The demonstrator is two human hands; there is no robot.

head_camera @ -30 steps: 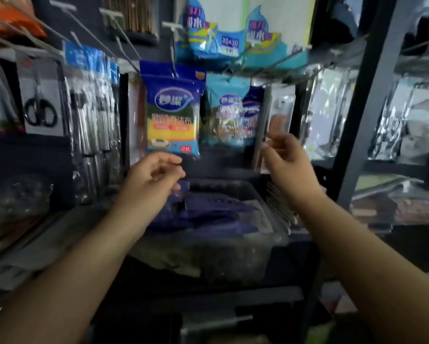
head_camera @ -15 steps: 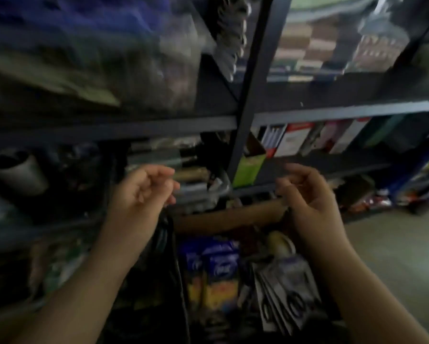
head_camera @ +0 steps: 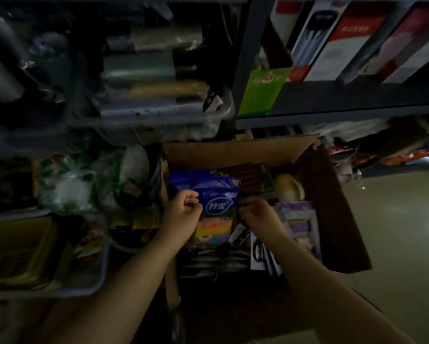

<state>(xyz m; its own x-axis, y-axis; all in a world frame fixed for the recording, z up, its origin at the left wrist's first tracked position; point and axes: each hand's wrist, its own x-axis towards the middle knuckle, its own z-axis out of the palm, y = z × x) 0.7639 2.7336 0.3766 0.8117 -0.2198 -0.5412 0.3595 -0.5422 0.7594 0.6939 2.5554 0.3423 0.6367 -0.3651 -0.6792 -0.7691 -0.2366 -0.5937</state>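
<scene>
A blue sponge pack (head_camera: 217, 194) with a white logo and yellow and orange sponges stands upright in an open cardboard box (head_camera: 235, 152) on the floor. My left hand (head_camera: 182, 214) pinches the pack's left edge with curled fingers. My right hand (head_camera: 256, 216) is at the pack's right edge, fingers curled round it in dim light. Both forearms reach down into the box.
The box also holds carded scissors (head_camera: 259, 252), a purple packet (head_camera: 300, 220), a yellow round item (head_camera: 289, 189) and a brown pack (head_camera: 245, 176). A grey tray (head_camera: 98, 281) of packets lies to the left. Dark shelving with boxes (head_camera: 344, 38) stands above. Bare floor (head_camera: 394, 232) lies to the right.
The view has swung down from the hanging display to the box on the floor. Both hands, held up with nothing in them before, have dropped into the box and taken hold of the sponge pack.
</scene>
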